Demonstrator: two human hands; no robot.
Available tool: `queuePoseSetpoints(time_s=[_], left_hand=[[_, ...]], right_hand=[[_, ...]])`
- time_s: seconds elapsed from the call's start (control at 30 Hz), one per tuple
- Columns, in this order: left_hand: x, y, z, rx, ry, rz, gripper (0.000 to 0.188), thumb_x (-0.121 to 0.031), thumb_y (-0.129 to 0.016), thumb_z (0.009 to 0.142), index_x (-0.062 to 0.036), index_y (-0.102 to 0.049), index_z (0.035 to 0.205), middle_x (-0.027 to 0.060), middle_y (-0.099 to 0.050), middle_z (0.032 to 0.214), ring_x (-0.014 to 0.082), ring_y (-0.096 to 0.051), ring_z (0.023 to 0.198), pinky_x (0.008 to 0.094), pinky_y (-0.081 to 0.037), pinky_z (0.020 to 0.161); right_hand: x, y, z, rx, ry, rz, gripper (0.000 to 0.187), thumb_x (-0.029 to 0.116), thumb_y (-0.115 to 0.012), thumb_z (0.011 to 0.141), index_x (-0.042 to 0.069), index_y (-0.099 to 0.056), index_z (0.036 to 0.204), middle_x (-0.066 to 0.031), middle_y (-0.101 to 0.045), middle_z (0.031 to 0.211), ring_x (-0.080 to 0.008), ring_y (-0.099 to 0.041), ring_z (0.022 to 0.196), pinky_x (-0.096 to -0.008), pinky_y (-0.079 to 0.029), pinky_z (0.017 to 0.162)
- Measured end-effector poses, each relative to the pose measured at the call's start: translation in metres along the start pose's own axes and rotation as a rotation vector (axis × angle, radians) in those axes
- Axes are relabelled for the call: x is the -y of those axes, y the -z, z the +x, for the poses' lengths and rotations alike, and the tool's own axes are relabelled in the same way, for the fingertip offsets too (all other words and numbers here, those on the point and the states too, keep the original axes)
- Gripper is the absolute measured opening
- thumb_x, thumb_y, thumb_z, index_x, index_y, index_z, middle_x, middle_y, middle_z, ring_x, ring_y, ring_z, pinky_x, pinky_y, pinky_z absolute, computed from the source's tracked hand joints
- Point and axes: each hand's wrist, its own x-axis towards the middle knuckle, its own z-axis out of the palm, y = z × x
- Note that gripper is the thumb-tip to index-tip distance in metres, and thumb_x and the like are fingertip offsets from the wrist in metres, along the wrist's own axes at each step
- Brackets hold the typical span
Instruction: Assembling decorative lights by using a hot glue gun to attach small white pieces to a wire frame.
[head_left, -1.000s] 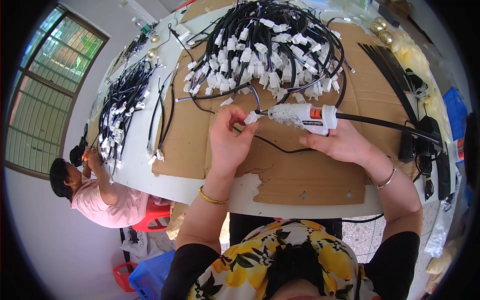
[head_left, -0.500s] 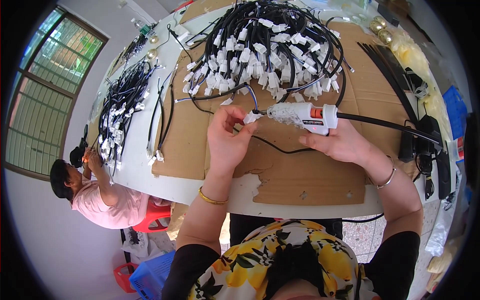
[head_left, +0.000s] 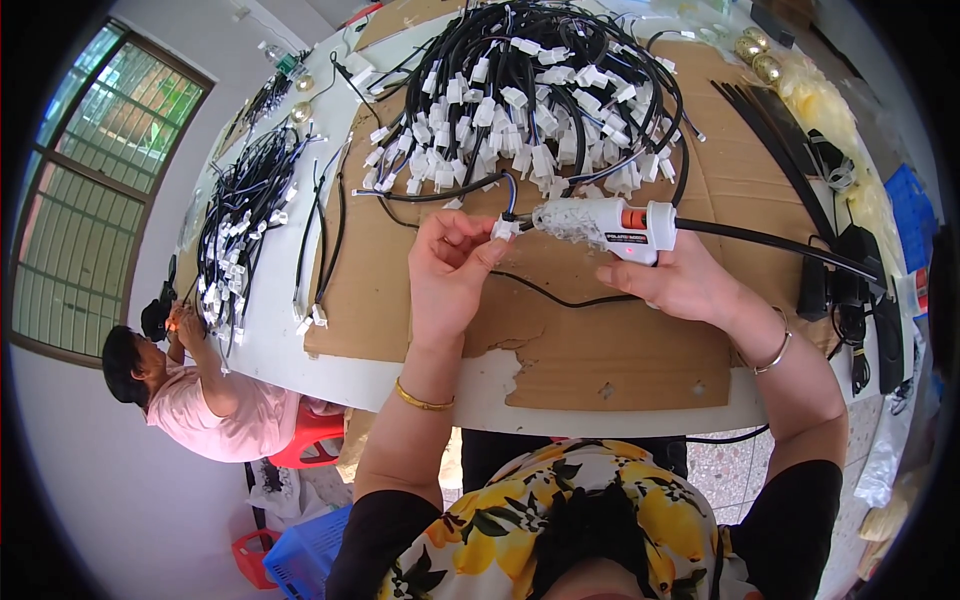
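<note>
My left hand [head_left: 450, 272] pinches a small white plastic connector [head_left: 504, 229] at the end of a black cable with blue and white wires. My right hand [head_left: 685, 280] is wrapped round the handle of a white hot glue gun [head_left: 620, 226], with a long black glue stick [head_left: 780, 248] running out of its back. The gun's nozzle points left and meets or nearly meets the wire end of the connector. Clumps of translucent glue coat the gun's front. Beyond my hands lies a large heap of black cables [head_left: 545, 100] with many white connectors.
Brown cardboard [head_left: 620, 350] covers part of the white table [head_left: 470, 385]. A second cable bundle [head_left: 240, 220] lies at the left, near a seated person [head_left: 215, 400] in pink. Black sticks [head_left: 790, 160], power adapters [head_left: 850, 260] and yellowish material [head_left: 820, 110] are on the right.
My left hand has turned the connector more upright and shifted slightly down. The glue gun stays almost in place, its tip still by the connector.
</note>
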Motion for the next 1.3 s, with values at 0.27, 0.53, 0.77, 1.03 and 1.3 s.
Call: queuePoseSetpoints(time_s=[0.27,0.53,0.77,1.03,1.3], left_hand=[[0.001,0.003,0.001,0.051,0.094,-0.081,0.016,0.006,-0.05,0.078,-0.0029,-0.041,0.087,0.0184,-0.059,0.09,0.0238,-0.061,0.077,0.0318,-0.05,0.07],[0.002,0.003,0.002,0.09,0.106,-0.091,0.014,0.004,-0.047,0.081,-0.0037,-0.04,0.089,0.0194,-0.059,0.09,0.0241,-0.06,0.078,0.0322,-0.05,0.069],[0.003,0.009,0.003,0.147,0.203,-0.252,0.013,0.007,-0.046,0.079,-0.004,-0.042,0.086,0.0134,-0.057,0.084,0.0231,-0.06,0.081,0.0323,-0.051,0.068],[0.002,0.007,0.003,0.124,0.202,-0.209,0.013,0.006,-0.047,0.079,-0.0041,-0.042,0.086,0.0135,-0.058,0.083,0.0216,-0.059,0.079,0.0324,-0.051,0.067],[0.004,0.009,0.003,0.124,0.207,-0.169,0.014,0.007,-0.047,0.079,-0.0035,-0.041,0.085,0.0134,-0.058,0.083,0.02,-0.059,0.076,0.0318,-0.05,0.068]], right_hand=[[0.002,0.001,0.001,-0.014,0.051,0.021,0.015,0.009,-0.061,0.076,0.005,-0.052,0.087,0.0051,-0.048,0.066,-0.0024,-0.04,0.056,-0.0197,-0.033,0.047],[0.0,0.003,-0.001,0.014,0.044,0.015,0.035,0.014,-0.062,0.075,0.002,-0.051,0.107,0.0012,-0.053,0.078,-0.0066,-0.043,0.069,-0.0217,-0.04,0.064],[-0.001,0.002,0.001,-0.001,0.009,0.016,0.015,0.006,-0.063,0.074,0.004,-0.05,0.083,0.0039,-0.05,0.071,-0.0027,-0.045,0.062,-0.019,-0.037,0.053],[-0.004,0.002,0.0,0.04,0.007,0.075,0.024,0.012,-0.061,0.076,0.003,-0.053,0.097,0.0038,-0.049,0.07,-0.0044,-0.041,0.063,-0.0203,-0.038,0.057],[0.002,0.002,-0.001,0.04,0.004,0.028,0.028,0.012,-0.06,0.076,0.003,-0.053,0.102,0.0037,-0.05,0.072,-0.0046,-0.041,0.065,-0.0204,-0.038,0.059]])
